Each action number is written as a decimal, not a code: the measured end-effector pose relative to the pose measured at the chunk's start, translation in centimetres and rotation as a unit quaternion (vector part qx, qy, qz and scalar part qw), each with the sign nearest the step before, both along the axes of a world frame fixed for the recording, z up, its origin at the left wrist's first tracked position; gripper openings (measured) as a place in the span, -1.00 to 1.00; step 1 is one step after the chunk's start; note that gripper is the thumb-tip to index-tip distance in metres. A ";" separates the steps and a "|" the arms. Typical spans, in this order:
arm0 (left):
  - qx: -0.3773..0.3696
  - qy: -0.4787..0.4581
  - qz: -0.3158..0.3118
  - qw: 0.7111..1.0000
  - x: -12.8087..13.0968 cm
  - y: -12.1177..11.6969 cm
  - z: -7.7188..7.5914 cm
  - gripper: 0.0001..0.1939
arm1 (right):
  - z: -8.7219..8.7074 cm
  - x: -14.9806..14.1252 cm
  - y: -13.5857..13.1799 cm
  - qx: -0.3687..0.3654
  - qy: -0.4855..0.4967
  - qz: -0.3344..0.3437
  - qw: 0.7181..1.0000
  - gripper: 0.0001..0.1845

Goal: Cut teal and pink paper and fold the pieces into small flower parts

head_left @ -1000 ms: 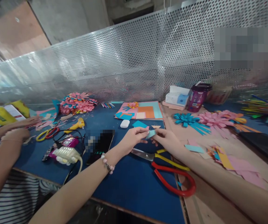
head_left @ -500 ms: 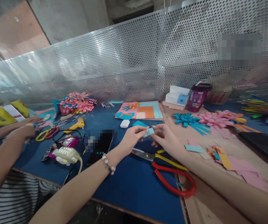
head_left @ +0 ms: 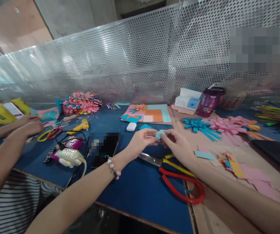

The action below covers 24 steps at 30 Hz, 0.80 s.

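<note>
You've got that small light-blue paper piece just below and right of frame centre, pinched in the fingers of both your left hand and right hand. Looks like a folding step; next move probably wants a light, even squeeze.

- A silvery perforated metal panel stands behind the tabletops, its upper edge slanting up to the right; bright streaks of light glint on it.
- Above it, at upper left, rises a plain grey wall.
- Left of that is a flat brownish-pink board with a slanting dark edge.
- A blue tabletop with a brown edge adjoins a pale brown, wood-like surface.
- Below the tabletop is deep shadow.
</note>
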<state>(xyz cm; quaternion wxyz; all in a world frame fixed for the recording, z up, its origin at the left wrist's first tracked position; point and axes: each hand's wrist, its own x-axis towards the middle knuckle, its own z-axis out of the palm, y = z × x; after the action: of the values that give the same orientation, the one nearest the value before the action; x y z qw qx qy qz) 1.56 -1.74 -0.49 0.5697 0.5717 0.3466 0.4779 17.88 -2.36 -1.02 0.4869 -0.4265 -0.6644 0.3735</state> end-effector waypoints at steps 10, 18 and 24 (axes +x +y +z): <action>-0.055 -0.023 -0.014 0.998 -0.1 0.0 0.2 -0.69 | 0.2 -0.1 -0.4 0.005 -0.022 -0.016 1.000 -0.78; -0.096 -0.013 -0.014 0.995 0.0 -0.2 0.9 -0.74 | 0.3 -0.1 -0.6 0.026 -0.045 -0.013 0.999 -0.78; -0.113 -0.015 -0.014 0.993 -0.1 -0.3 1.2 -0.72 | -0.3 0.1 -0.5 0.069 -0.084 -0.023 0.994 -0.80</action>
<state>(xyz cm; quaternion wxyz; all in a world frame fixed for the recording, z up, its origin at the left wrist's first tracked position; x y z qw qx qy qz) 1.42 -2.06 0.72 0.6422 0.5018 0.3817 0.4360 17.93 -2.83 -1.28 0.4660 -0.4367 -0.7175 0.2781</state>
